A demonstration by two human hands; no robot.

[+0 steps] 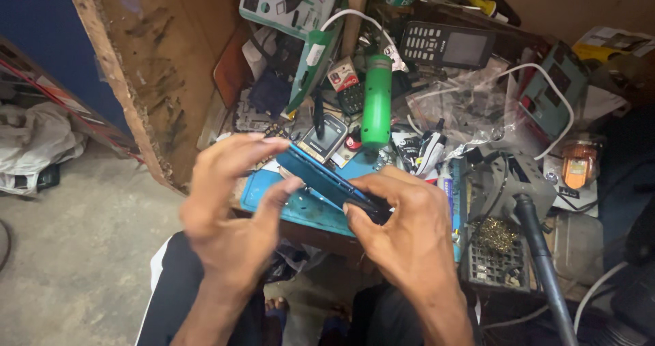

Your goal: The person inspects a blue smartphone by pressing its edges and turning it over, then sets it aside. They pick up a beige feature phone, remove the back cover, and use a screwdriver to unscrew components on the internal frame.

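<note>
A cluttered counter (pixel 273 203) is being worked at, its front covered by a blue mat (pixel 300 209), with a wooden board (pixel 164 66) leaning at its left. Further back, a green cylindrical tool (pixel 376 100) is lying among cables, beside a small silver keypad phone (pixel 326 138) and below a larger dark keypad phone (pixel 447 44); a soldering stand with brass wool (pixel 496 235) is sitting at the right. Above the mat, a blue phone (pixel 321 177) is being held edge-on, tilted down toward the right. It is being gripped by both hands: the left hand (pixel 235 209) is being closed on its upper end, fingertips on top and thumb beneath, while the right hand (pixel 402 227) is being closed over its lower end, thumb pressed along the edge. Judging from this grip, the seam is probably best handled with steady, even thumb pressure, the phone being kept low over the mat so any loosened part is caught.
</note>
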